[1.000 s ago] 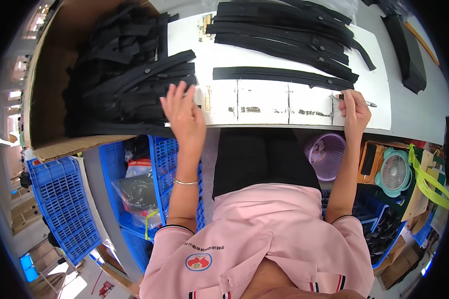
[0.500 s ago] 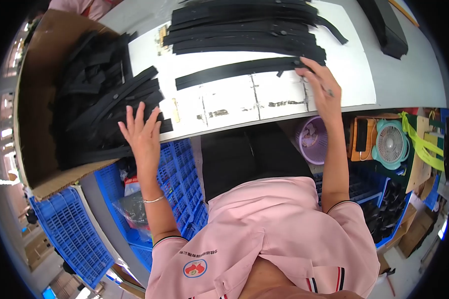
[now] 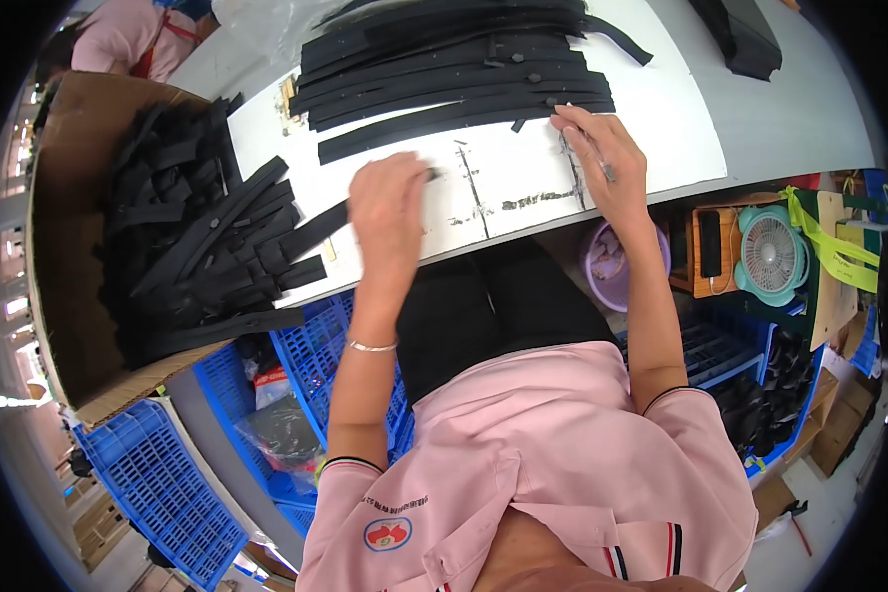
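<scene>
My left hand [image 3: 390,202] is closed on a long black strip [image 3: 318,229] that reaches from the cardboard box [image 3: 59,296] onto the white sheet [image 3: 508,187] on the table. My right hand [image 3: 602,158] rests on the sheet's right part. Its fingertips touch the nearest strip of the stack of black strips [image 3: 454,74], and a thin grey pen-like tool [image 3: 584,153] lies between its fingers. The box at my left holds a heap of several more black strips [image 3: 192,252].
Blue plastic crates [image 3: 148,474] stand under the table at the left. A purple bowl [image 3: 612,261] and a small fan [image 3: 770,255] sit on shelves at the right. Another person in pink [image 3: 118,44] is at the far left. A black part [image 3: 740,35] lies at the far right.
My left hand has left the box edge and come onto the white sheet with a black strip. The single strip that lay before the stack now lies against it. My right hand stayed at the strips' right end.
</scene>
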### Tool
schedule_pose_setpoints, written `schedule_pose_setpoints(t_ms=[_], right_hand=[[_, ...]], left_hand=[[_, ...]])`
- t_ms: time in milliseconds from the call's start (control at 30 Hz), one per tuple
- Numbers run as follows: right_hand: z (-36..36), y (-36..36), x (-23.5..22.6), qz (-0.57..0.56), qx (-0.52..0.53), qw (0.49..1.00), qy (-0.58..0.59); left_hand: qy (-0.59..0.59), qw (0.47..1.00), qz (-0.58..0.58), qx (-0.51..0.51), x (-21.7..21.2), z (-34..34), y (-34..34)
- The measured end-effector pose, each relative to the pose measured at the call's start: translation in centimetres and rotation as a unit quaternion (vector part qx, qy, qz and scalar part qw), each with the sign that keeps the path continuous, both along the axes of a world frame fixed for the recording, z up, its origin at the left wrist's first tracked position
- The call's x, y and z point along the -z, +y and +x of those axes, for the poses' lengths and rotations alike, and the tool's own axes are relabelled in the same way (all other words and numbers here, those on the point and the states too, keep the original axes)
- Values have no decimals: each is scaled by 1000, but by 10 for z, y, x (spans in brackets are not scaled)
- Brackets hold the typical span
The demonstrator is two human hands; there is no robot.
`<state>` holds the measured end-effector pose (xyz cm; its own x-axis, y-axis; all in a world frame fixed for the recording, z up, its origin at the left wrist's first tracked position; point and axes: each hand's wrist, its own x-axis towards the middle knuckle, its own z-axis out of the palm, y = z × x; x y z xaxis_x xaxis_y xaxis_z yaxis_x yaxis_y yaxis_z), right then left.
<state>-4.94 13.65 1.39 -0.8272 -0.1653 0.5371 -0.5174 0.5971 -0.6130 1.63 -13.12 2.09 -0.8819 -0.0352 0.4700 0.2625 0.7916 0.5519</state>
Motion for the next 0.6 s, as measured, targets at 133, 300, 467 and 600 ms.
schedule_pose_setpoints(t_ms=[133,300,467,600], right_hand=[[3,1,2,-3,8,1000,-19],[2,6,1,-32,-4,999,-22],[7,-4,-15,27,-59,997,37],[32,-49,-21,85,-201,974,54]], left_hand=[[-25,998,-11,48,4,-8,32],[-28,999,1,-16,-11,23,5],[-104,993,-45,-30,-8,47,-27],[-80,996,-9,-25,4,44,-30]])
